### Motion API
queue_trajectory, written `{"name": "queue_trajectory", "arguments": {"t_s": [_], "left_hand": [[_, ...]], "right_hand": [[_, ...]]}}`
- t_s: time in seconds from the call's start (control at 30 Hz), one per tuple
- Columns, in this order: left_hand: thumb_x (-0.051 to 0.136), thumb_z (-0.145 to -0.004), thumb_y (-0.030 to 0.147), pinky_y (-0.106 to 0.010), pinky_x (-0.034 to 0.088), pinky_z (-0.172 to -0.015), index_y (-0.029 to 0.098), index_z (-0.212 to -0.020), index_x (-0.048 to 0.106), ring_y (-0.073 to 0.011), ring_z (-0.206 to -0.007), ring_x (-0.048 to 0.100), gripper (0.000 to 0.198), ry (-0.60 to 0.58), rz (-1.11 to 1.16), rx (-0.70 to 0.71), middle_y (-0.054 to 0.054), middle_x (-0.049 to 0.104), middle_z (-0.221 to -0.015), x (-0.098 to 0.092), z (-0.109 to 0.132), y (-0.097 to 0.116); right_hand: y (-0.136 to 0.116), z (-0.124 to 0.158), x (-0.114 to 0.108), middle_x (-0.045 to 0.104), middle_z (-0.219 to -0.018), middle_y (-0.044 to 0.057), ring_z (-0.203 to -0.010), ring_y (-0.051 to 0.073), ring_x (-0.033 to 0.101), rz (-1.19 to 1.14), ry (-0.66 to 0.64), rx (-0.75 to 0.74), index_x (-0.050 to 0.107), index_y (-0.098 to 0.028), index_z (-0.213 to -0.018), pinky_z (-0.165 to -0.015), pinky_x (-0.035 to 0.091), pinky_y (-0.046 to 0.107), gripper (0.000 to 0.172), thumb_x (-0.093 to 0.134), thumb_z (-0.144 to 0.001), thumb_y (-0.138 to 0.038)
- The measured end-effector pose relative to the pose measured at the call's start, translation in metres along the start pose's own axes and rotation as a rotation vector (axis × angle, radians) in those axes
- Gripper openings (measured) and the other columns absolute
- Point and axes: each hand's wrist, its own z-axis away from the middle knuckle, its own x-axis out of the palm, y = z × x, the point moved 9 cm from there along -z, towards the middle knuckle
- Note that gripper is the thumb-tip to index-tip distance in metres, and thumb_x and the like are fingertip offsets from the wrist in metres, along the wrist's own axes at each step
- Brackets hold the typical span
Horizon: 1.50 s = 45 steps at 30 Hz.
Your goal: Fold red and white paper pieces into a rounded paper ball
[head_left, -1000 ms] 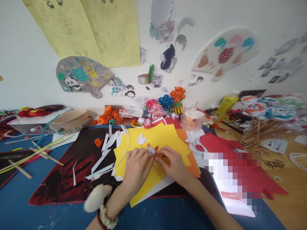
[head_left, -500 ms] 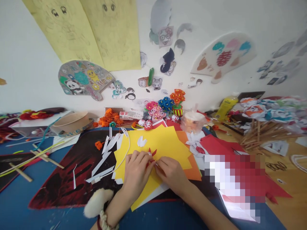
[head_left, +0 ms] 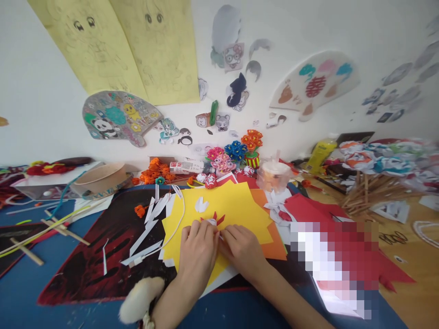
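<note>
Over the yellow paper sheets [head_left: 240, 201], my left hand [head_left: 199, 244] and my right hand [head_left: 238, 249] meet with fingertips pinched together. Between them is a small red-and-white folded paper piece [head_left: 212, 221], its red points sticking up past my fingers. Its lower part is hidden by the fingers. Both hands are closed on it. A small white folded paper piece [head_left: 201, 204] lies on the yellow sheet just beyond my left hand. Left of the sheets are white paper strips [head_left: 144, 237] and a white cable [head_left: 183, 201].
Red paper sheets [head_left: 308, 210] and a lit phone-like screen, partly pixelated [head_left: 338, 299], lie to the right. At the back stand beaded flowers [head_left: 236, 150], a lidded cup [head_left: 273, 171] and a yellow bottle [head_left: 320, 154]. A round bowl [head_left: 99, 180] and wooden sticks [head_left: 66, 233] are at left.
My left hand has turned so its back faces up more, and its fingers have closed in nearer the right hand. More of the red-and-white paper piece shows beyond the fingers.
</note>
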Motion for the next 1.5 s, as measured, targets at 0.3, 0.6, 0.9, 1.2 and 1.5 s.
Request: {"name": "queue_trajectory", "arguments": {"t_s": [0.3, 0.6, 0.9, 1.2, 1.5], "left_hand": [[0.050, -0.091, 0.013, -0.037, 0.027, -0.067, 0.019, -0.073, 0.056, -0.0211, -0.072, 0.048, 0.019, -0.093, 0.139, -0.024, -0.003, 0.061, -0.074, -0.005, -0.010, -0.017], [0.050, -0.092, 0.017, -0.037, 0.033, -0.073, 0.020, -0.080, 0.060, -0.0221, -0.085, 0.050, 0.015, -0.173, 0.254, 0.039, -0.005, 0.062, -0.096, -0.001, -0.016, -0.026], [0.051, -0.095, 0.019, -0.037, 0.032, -0.074, 0.020, -0.083, 0.061, -0.0217, -0.087, 0.050, 0.015, -0.196, 0.344, -0.019, -0.003, 0.062, -0.093, 0.005, -0.011, -0.026], [0.057, -0.091, 0.016, -0.038, 0.030, -0.077, 0.022, -0.087, 0.064, -0.0228, -0.089, 0.053, 0.010, -0.139, 0.264, 0.051, -0.003, 0.064, -0.098, -0.003, -0.008, -0.024], [0.058, -0.092, 0.017, -0.039, 0.028, -0.079, 0.021, -0.088, 0.064, -0.0238, -0.092, 0.053, 0.008, -0.144, 0.314, 0.073, -0.003, 0.065, -0.099, 0.002, -0.005, -0.024]], "right_hand": [[-0.006, 0.002, 0.008, 0.055, -0.059, 0.002, -0.055, 0.017, 0.052, -0.059, -0.011, -0.075, 0.053, -0.020, -0.066, -0.052, 0.039, 0.030, 0.033, 0.043, -0.095, -0.010], [-0.008, 0.000, 0.004, 0.062, -0.067, 0.005, -0.063, 0.018, 0.058, -0.157, -0.041, -0.075, 0.060, -0.017, -0.076, -0.057, 0.047, 0.031, 0.025, 0.043, -0.092, -0.009], [0.003, 0.003, 0.003, 0.058, -0.063, 0.002, -0.058, 0.017, 0.055, -0.173, 0.002, 0.105, 0.057, -0.019, -0.072, -0.055, 0.042, 0.029, 0.030, 0.042, -0.097, -0.017], [0.014, 0.001, 0.002, 0.065, -0.073, 0.003, -0.066, 0.017, 0.061, -0.424, -0.051, 0.216, 0.063, -0.018, -0.083, -0.061, 0.047, 0.027, 0.013, 0.054, -0.091, -0.023], [0.029, 0.003, 0.010, 0.065, -0.082, 0.003, -0.075, 0.017, 0.064, -0.620, -0.143, 0.332, 0.063, -0.020, -0.090, -0.067, 0.049, 0.026, 0.012, 0.053, -0.096, -0.022]]}}
